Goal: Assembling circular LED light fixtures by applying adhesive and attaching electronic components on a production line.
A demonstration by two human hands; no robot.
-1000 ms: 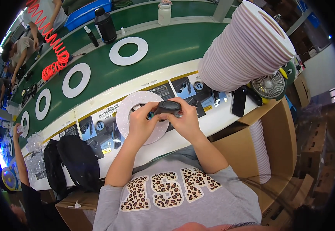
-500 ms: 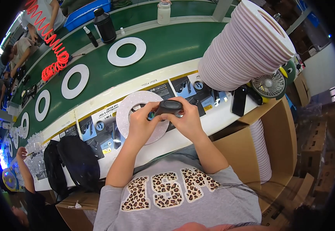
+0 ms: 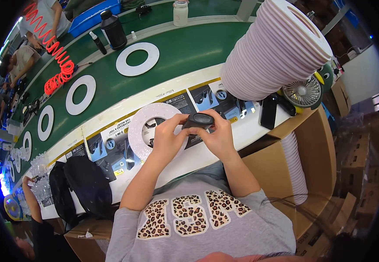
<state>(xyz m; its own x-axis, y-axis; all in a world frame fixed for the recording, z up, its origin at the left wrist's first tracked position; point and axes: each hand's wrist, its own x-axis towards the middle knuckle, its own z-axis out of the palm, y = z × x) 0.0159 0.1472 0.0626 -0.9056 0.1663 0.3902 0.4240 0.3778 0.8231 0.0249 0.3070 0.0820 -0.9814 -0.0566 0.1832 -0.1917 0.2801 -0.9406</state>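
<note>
A: Status on the hands?
B: Left hand (image 3: pixel 168 133) and right hand (image 3: pixel 221 134) both clamped on one small black rounded plastic piece (image 3: pixel 200 119). Fingers at the far side, thumbs at the near side, one hand per end.
A: Where's the piece?
B: Held up in front of the person's chest, over the white worktop (image 3: pixel 252 130). In view it sits right of the hole in a flat white speckled ring (image 3: pixel 136 139). Can't tell how high above.
A: Ring loose?
B: Lies on printed card with blue panels (image 3: pixel 207 99), on the worktop. Left hand covers part of its right side. Can't tell if they touch.
A: Right of that?
B: Tall leaning stack of pale ridged rings (image 3: pixel 272 54), black flat phone (image 3: pixel 268 113) near its base, round fan with a metallic-looking grille (image 3: pixel 302 93) just beside. Open brown cardboard box (image 3: pixel 263 174) below, more pale rings inside.
A: Far side and left?
B: Green belt (image 3: pixel 194 46) with a row of flat white rings (image 3: pixel 123 63); red coiled hose (image 3: pixel 58 82) beyond. Black fabric bag (image 3: pixel 87 183) at the worktop's near edge, left.
</note>
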